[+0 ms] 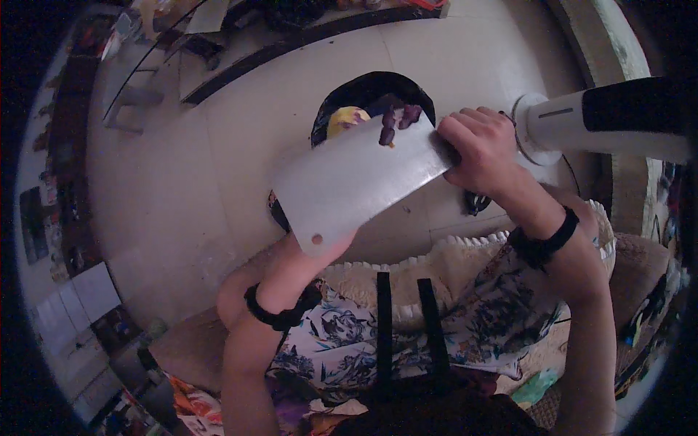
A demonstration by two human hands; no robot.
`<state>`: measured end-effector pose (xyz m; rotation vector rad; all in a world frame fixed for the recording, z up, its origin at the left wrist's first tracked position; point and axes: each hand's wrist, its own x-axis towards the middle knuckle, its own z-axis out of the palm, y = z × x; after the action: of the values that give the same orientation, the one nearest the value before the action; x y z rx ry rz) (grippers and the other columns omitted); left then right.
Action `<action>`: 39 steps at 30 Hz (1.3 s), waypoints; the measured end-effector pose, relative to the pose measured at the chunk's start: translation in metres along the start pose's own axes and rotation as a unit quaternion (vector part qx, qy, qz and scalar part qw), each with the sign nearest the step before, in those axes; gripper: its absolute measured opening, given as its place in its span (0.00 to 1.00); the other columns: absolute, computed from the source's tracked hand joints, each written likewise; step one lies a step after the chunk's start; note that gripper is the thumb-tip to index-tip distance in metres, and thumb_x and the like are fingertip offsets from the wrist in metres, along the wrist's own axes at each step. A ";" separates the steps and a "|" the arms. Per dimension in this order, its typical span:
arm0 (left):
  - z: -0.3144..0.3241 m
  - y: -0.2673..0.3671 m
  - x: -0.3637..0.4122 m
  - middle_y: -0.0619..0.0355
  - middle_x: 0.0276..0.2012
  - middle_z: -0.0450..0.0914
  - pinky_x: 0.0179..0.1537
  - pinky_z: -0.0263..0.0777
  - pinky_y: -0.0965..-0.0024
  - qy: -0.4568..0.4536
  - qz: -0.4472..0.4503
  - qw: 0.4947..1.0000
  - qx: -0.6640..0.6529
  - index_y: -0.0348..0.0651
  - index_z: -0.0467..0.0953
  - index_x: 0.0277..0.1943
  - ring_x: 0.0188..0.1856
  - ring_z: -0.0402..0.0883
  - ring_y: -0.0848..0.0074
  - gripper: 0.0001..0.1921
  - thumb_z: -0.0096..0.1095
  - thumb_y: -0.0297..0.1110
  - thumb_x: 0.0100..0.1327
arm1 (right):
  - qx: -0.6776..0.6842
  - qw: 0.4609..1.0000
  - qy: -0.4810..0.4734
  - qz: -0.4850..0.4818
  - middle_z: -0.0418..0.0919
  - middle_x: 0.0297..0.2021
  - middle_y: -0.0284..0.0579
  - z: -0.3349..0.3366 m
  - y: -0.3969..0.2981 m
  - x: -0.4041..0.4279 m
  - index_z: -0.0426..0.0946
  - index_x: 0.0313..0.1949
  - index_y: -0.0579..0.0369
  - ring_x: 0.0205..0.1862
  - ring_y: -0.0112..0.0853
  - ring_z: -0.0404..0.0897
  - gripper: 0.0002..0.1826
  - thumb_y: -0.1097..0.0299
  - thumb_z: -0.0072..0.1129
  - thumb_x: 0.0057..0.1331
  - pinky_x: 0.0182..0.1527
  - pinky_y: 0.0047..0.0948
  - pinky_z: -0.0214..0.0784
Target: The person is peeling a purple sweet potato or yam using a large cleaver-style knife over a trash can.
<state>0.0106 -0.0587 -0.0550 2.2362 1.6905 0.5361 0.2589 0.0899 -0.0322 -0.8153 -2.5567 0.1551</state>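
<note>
My right hand [480, 144] grips one end of a broad metal cleaver [360, 180], its handle hidden in my fist. The blade slants down to the left and has a round hole near its lower left corner. Several dark purple scraps [388, 125] cling to the upper right of the blade. Beneath the lower left end is my left hand [342, 242]; its fingers are covered by the metal, so their grip cannot be seen. Behind the cleaver is a round black-lined bin [376, 79], partly covered, with a yellow and purple piece [344, 120] inside.
A white and black cylindrical appliance [561, 122] stands right of my right hand. A low stool [131, 101] is at the far left, and a dark-edged shelf [305, 46] runs along the back. Below are a cream ruffled cloth [436, 256] and patterned fabric [338, 332] over my lap.
</note>
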 end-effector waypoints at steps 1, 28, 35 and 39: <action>0.002 -0.005 -0.003 0.53 0.59 0.75 0.56 0.73 0.60 0.003 -0.016 0.999 -0.034 0.49 0.68 0.66 0.54 0.78 0.61 0.24 0.57 0.40 0.69 | 0.007 1.000 0.008 -0.020 0.75 0.25 0.36 0.000 0.001 -0.003 0.70 0.32 0.48 0.29 0.37 0.79 0.21 0.67 0.66 0.35 0.29 0.37 0.68; -0.019 -0.002 -0.015 0.53 0.61 0.73 0.57 0.72 0.61 -0.026 -0.199 0.849 -0.489 0.50 0.64 0.68 0.56 0.77 0.62 0.25 0.54 0.40 0.70 | 0.058 0.996 0.048 -0.046 0.73 0.23 0.38 -0.001 0.001 0.000 0.72 0.31 0.48 0.25 0.37 0.77 0.18 0.63 0.68 0.41 0.28 0.37 0.66; -0.021 -0.003 -0.015 0.53 0.62 0.72 0.58 0.72 0.61 -0.027 -0.214 0.820 -0.529 0.50 0.63 0.69 0.56 0.77 0.62 0.25 0.54 0.40 0.71 | 0.068 0.996 0.046 -0.037 0.75 0.23 0.38 -0.004 0.003 0.000 0.72 0.30 0.48 0.27 0.37 0.78 0.16 0.63 0.67 0.42 0.29 0.37 0.67; -0.023 0.001 -0.017 0.53 0.62 0.72 0.58 0.72 0.61 -0.030 -0.226 0.795 -0.562 0.50 0.63 0.69 0.56 0.77 0.62 0.25 0.53 0.40 0.71 | 0.068 0.995 0.051 -0.049 0.75 0.23 0.38 -0.003 -0.001 0.003 0.72 0.30 0.49 0.26 0.37 0.78 0.16 0.63 0.67 0.42 0.29 0.37 0.67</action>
<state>-0.0031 -0.0751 -0.0362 0.9449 1.2287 0.9743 0.2579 0.0910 -0.0279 -0.6290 -2.4548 0.2467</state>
